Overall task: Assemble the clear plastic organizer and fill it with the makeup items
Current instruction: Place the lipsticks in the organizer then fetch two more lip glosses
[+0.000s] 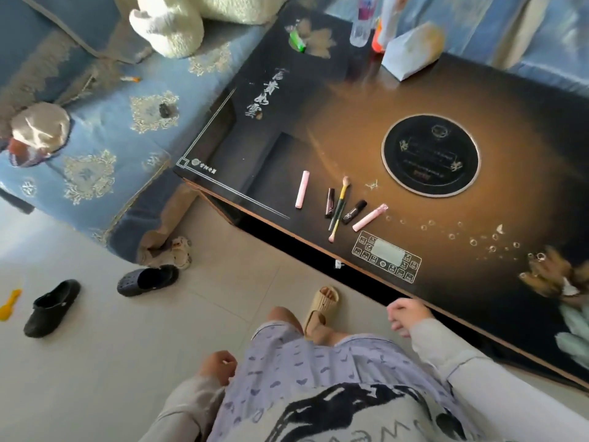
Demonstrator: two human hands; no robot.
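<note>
Several makeup items lie near the front-left corner of the dark glass table (478, 218): a pink tube (302, 189), a dark lipstick tube (330, 203), a makeup brush (339, 208), a second dark tube (354, 212) and another pink tube (369, 217). No clear plastic organizer shows anywhere. My left hand (217, 366) hangs beside my thigh with the fingers curled and nothing in it. My right hand (404, 315) hovers at the table's front edge, fingers curled in, holding nothing. Both hands are well short of the makeup.
A round black hob (430, 156) and a control panel (386, 256) are set in the table. A bottle (361, 20) and a paper bag (411, 49) stand at the far edge. A blue sofa (105, 132) with a plush toy (178, 23) sits left. Dark clogs (52, 307) lie on the floor.
</note>
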